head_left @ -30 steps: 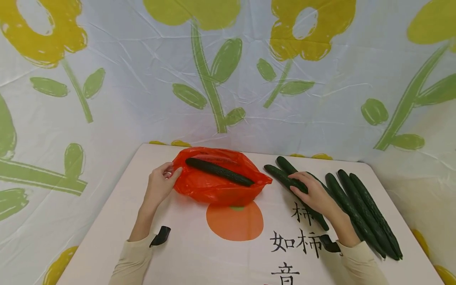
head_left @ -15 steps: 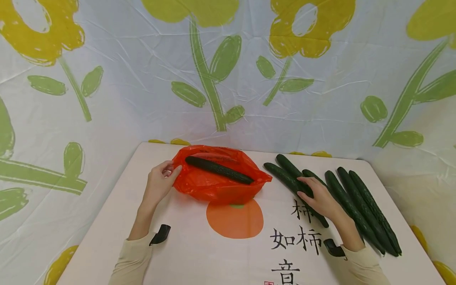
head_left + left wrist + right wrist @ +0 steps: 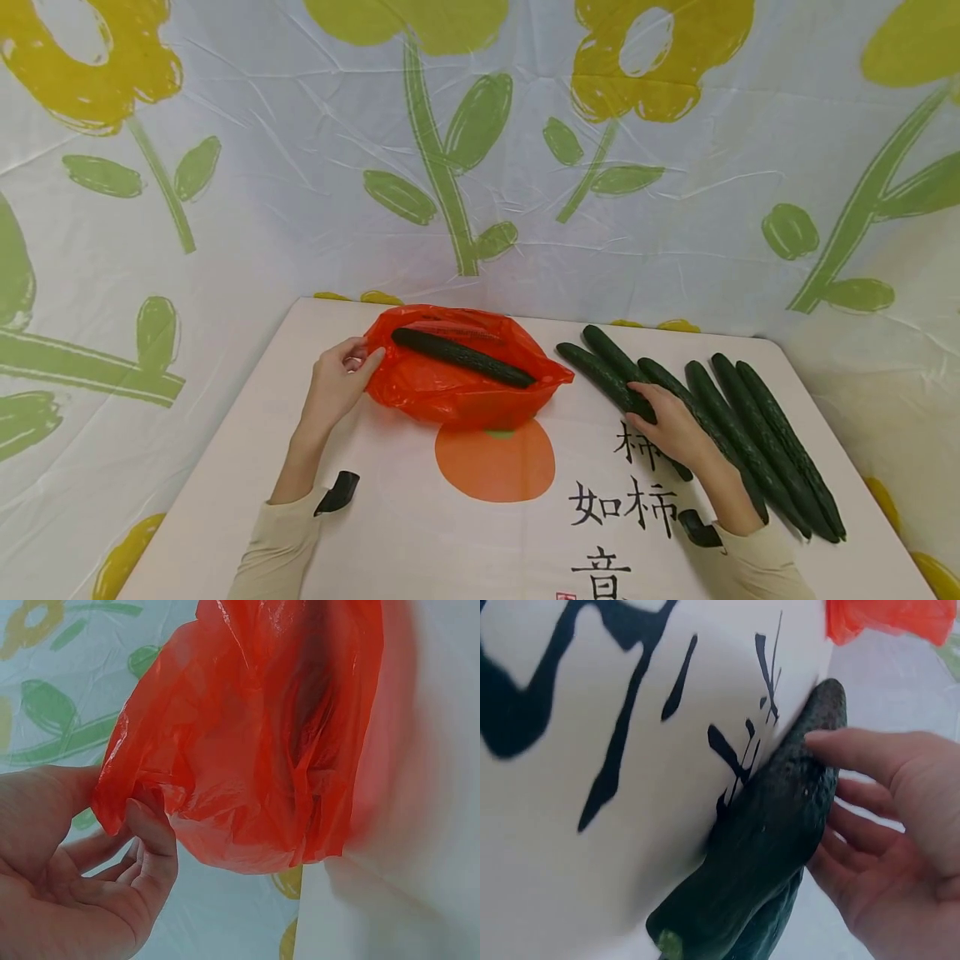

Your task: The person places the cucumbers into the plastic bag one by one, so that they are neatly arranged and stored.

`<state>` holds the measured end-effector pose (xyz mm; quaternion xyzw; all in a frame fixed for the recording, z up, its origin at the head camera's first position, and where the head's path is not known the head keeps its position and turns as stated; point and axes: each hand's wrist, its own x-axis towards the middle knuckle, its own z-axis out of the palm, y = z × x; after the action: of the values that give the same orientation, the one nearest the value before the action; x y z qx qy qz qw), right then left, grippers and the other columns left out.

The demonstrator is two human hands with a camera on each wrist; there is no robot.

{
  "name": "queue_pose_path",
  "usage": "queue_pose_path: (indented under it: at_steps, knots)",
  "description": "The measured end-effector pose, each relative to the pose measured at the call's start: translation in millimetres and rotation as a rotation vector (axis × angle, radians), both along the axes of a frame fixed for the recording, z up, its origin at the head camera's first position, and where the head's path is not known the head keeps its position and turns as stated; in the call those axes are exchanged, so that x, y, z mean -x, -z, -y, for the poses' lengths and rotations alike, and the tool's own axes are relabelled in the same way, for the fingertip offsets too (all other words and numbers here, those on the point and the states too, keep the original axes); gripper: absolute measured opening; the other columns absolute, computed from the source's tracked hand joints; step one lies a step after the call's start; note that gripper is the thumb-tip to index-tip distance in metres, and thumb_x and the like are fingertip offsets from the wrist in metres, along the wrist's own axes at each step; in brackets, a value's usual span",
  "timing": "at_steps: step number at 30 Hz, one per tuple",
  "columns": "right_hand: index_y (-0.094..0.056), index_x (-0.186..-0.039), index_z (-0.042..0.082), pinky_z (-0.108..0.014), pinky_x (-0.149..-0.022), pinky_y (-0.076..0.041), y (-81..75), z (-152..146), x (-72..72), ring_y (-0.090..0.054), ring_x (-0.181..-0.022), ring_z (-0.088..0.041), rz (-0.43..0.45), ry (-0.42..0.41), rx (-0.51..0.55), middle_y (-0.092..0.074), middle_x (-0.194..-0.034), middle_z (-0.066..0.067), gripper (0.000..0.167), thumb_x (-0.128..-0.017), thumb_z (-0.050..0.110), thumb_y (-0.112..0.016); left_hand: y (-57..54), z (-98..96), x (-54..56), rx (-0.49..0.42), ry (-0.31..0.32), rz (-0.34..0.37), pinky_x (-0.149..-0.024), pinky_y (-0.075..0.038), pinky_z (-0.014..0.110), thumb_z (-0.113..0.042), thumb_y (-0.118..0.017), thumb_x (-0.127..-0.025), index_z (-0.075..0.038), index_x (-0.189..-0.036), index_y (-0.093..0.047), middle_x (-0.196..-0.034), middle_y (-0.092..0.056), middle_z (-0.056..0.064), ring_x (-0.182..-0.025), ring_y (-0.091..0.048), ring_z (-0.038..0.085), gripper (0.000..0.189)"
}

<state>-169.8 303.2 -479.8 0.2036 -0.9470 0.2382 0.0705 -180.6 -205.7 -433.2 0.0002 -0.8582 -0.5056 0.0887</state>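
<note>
A red plastic bag [image 3: 420, 400] lies with its mouth spread, and one dark green cucumber [image 3: 461, 357] rests inside. My left hand [image 3: 335, 385] pinches the bag's left rim between thumb and fingers, as the left wrist view also shows on the bag [image 3: 232, 750]. To the right, my right hand [image 3: 675, 423] grips the leftmost loose cucumber [image 3: 596, 372] around its middle. In the right wrist view the thumb lies on one side of this cucumber [image 3: 772, 810], while the other fingers of the hand [image 3: 900, 817] reach round its far side.
Beside the gripped cucumber, several more cucumbers [image 3: 780, 442] lie slanted in a row on the table's right part. The white table [image 3: 420, 533] bears a printed orange persimmon [image 3: 495, 467] and black characters. A flower-patterned sheet [image 3: 300, 150] hangs behind.
My right hand has slid toward me along the leftmost cucumber, and its fingers have closed in on it. My left hand keeps its pinch on the bag's rim.
</note>
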Motion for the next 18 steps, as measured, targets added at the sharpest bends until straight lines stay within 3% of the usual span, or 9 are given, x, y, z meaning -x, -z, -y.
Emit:
queue_pose_path:
  at_steps: [7, 13, 18]
  knots:
    - [-0.056, -0.132, -0.014, -0.063, -0.089, -0.052, -2.3, 13.7, 2.7, -0.060, -0.113, -0.053, 0.025, 0.134, -0.077, -0.060, -0.127, -0.037, 0.053, -0.088, 0.004, -0.079, -3.6, 0.5, -1.5, 0.037, 0.011, 0.021, -0.068, -0.051, 0.014, -0.024, -0.070, -0.099, 0.008, -0.134, -0.060, -0.109, -0.065, 0.021, -0.094, -0.059, 0.031, 0.048]
    - [-0.060, -0.124, -0.014, -0.053, -0.056, -0.055, -6.4, 26.5, 5.0, -0.068, -0.074, -0.046, -0.017, 0.192, -0.171, -0.068, -0.101, -0.035, 0.053, -0.082, 0.006, -0.085, -8.5, -1.7, -4.9, 0.073, 0.033, 0.049, -0.066, -0.050, 0.016, -0.025, -0.072, -0.098, 0.008, -0.136, -0.058, -0.107, -0.064, 0.019, -0.091, -0.056, 0.028, 0.053]
    - [-0.063, -0.118, -0.018, -0.043, -0.048, -0.051, -10.6, 25.5, 7.7, -0.064, -0.057, -0.030, 0.021, 0.193, -0.131, -0.070, -0.088, -0.032, 0.052, -0.080, 0.009, -0.087, -11.4, -1.5, -7.6, 0.072, 0.042, 0.060, -0.067, -0.051, 0.017, -0.025, -0.072, -0.098, 0.008, -0.137, -0.057, -0.108, -0.063, 0.020, -0.093, -0.056, 0.029, 0.053]
